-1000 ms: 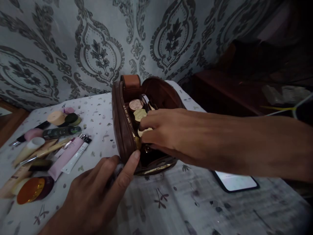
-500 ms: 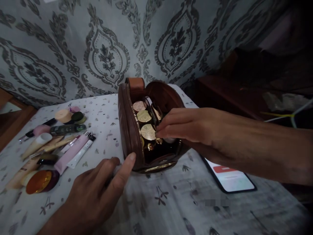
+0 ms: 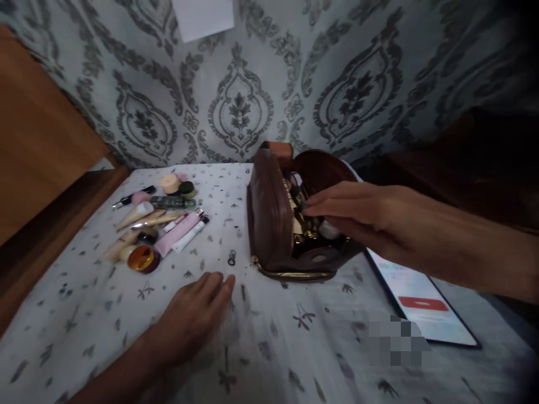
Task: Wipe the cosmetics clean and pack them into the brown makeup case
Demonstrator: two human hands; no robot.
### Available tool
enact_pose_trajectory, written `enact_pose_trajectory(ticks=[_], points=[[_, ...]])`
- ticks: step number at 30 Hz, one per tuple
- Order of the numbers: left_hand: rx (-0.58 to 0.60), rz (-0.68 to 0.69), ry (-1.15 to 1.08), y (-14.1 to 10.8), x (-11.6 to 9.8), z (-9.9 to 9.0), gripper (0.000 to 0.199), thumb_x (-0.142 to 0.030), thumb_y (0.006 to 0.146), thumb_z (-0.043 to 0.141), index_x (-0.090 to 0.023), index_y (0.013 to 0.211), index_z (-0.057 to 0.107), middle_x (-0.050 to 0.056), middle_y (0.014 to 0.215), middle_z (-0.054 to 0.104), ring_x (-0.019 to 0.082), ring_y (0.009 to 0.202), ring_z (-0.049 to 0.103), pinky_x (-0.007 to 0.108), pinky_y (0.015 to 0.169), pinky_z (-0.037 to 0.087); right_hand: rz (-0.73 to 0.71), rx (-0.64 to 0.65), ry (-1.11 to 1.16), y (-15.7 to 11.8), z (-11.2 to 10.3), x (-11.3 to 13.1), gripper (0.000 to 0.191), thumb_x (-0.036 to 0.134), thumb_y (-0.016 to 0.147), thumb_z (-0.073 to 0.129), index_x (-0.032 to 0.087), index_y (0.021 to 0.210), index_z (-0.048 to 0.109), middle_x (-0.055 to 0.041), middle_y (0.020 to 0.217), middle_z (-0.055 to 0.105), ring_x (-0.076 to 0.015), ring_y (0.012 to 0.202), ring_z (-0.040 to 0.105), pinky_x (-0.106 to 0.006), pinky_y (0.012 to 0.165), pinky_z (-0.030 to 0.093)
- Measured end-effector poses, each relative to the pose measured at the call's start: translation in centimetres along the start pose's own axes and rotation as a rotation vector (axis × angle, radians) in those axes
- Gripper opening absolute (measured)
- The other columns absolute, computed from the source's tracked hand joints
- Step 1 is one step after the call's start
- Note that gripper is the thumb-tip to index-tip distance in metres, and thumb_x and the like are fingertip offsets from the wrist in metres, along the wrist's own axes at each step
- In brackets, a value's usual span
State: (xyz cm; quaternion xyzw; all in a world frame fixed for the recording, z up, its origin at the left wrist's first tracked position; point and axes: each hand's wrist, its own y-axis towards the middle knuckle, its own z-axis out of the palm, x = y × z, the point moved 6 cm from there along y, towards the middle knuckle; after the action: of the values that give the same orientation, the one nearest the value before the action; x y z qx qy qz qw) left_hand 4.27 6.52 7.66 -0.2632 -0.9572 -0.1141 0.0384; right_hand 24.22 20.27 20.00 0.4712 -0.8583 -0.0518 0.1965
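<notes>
A brown zip-up cosmetics bag (image 3: 269, 224) stands open on the cloth, with gold-topped containers inside it. My right hand (image 3: 357, 210) reaches over its right side, fingers pressed together and tips down among the containers. What those fingertips hold, if anything, is hidden. On the cloth left of the bag rests my left hand (image 3: 193, 308), fingers loosely bent and a little apart, with nothing in it. A group of cosmetics lies further left: a pink tube (image 3: 179, 231), a white tube (image 3: 191, 234), an orange-lidded jar (image 3: 142, 258) and a dark green bottle (image 3: 172, 202).
A phone (image 3: 438, 317) with a lit screen lies under my right forearm. Patterned fabric (image 3: 240, 112) hangs behind the table, with a white sheet of paper (image 3: 204, 19) above. A wooden panel (image 3: 42, 129) borders the left side.
The view has turned left, so the bag and cosmetics appear further right. My left hand has drawn away from the bag's front corner. My right hand stays at the bag's opening.
</notes>
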Motion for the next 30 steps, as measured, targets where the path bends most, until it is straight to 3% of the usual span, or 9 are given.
enact_pose_trajectory(ticks=[4,7,11,15,18,21,23,26,30], points=[[0.114,-0.052,0.004,-2.2,0.3,2.3,0.043,-0.031,0.099,0.046,-0.013,0.138,0.044,0.016,0.126,0.060,0.029,0.113,0.059,0.041,0.089,0.053,-0.114,-0.150,0.004,-0.9,-0.3,2.7,0.027,0.020,0.094,0.047,0.025,0.102,0.073,-0.0102,0.114,0.071,-0.0208,0.098,0.069,-0.035,0.080,0.057],[0.147,-0.101,-0.022,-3.5,0.8,2.8,0.043,-0.028,0.100,0.043,-0.016,0.142,0.040,0.016,0.133,0.057,0.029,0.121,0.055,0.044,0.096,0.048,-0.129,-0.212,0.081,-1.7,1.1,5.2,0.026,0.018,0.093,0.051,0.026,0.108,0.071,-0.0112,0.119,0.069,-0.0234,0.106,0.068,-0.037,0.085,0.059],[0.162,-0.071,-0.073,-4.3,1.2,1.9,0.047,-0.009,0.094,0.046,-0.014,0.140,0.039,0.015,0.132,0.056,0.027,0.119,0.053,0.042,0.099,0.046,-0.184,-0.146,0.251,-1.6,5.0,9.3,0.028,0.017,0.093,0.050,0.024,0.110,0.070,-0.0111,0.114,0.070,-0.0232,0.107,0.067,-0.037,0.088,0.059],[0.097,-0.060,-0.125,-4.4,1.8,1.3,0.037,-0.007,0.092,0.049,-0.014,0.128,0.049,0.013,0.118,0.060,0.025,0.108,0.056,0.040,0.091,0.051,-0.159,-0.027,0.430,-0.3,9.3,12.0,0.028,0.016,0.095,0.046,0.020,0.106,0.072,-0.0122,0.108,0.072,-0.0212,0.103,0.068,-0.037,0.089,0.057],[0.032,-0.103,-0.196,-4.5,2.8,2.1,0.027,-0.006,0.093,0.046,-0.014,0.116,0.056,0.010,0.109,0.062,0.023,0.101,0.057,0.038,0.087,0.052,-0.048,0.065,0.614,1.7,12.6,12.8,0.025,0.021,0.093,0.050,0.019,0.100,0.073,-0.0117,0.104,0.074,-0.0217,0.100,0.068,-0.039,0.091,0.054],[-0.063,-0.162,-0.314,-4.7,3.9,2.9,0.031,-0.006,0.092,0.042,-0.015,0.118,0.057,0.011,0.117,0.060,0.023,0.106,0.057,0.038,0.089,0.052,0.158,0.081,0.960,4.3,16.0,12.4,0.022,0.029,0.087,0.058,0.016,0.095,0.073,-0.0112,0.098,0.075,-0.0218,0.096,0.068,-0.038,0.091,0.051],[-0.129,-0.198,-0.392,-5.0,4.7,2.9,0.035,-0.008,0.091,0.042,-0.015,0.122,0.056,0.012,0.119,0.059,0.023,0.107,0.058,0.037,0.089,0.053,0.365,-0.008,1.243,5.9,18.0,11.4,0.026,0.034,0.079,0.065,0.015,0.095,0.072,-0.0088,0.089,0.074,-0.0194,0.086,0.068,-0.033,0.082,0.051],[-0.198,-0.257,-0.470,-5.4,5.8,2.3,0.033,-0.011,0.092,0.042,-0.015,0.121,0.058,0.010,0.106,0.062,0.020,0.099,0.060,0.034,0.087,0.053,0.593,-0.170,1.502,7.6,20.6,10.5,0.030,0.035,0.068,0.070,0.015,0.090,0.069,-0.0046,0.077,0.070,-0.0162,0.076,0.065,-0.027,0.069,0.048],[-0.242,-0.372,-0.467,-6.0,7.5,1.4,0.028,-0.010,0.091,0.043,-0.016,0.110,0.063,0.007,0.099,0.065,0.018,0.091,0.063,0.031,0.085,0.052,0.611,-0.376,1.407,7.7,22.3,9.9,0.032,0.040,0.073,0.064,0.016,0.094,0.065,-0.0030,0.074,0.067,-0.0156,0.073,0.061,-0.026,0.067,0.047]])
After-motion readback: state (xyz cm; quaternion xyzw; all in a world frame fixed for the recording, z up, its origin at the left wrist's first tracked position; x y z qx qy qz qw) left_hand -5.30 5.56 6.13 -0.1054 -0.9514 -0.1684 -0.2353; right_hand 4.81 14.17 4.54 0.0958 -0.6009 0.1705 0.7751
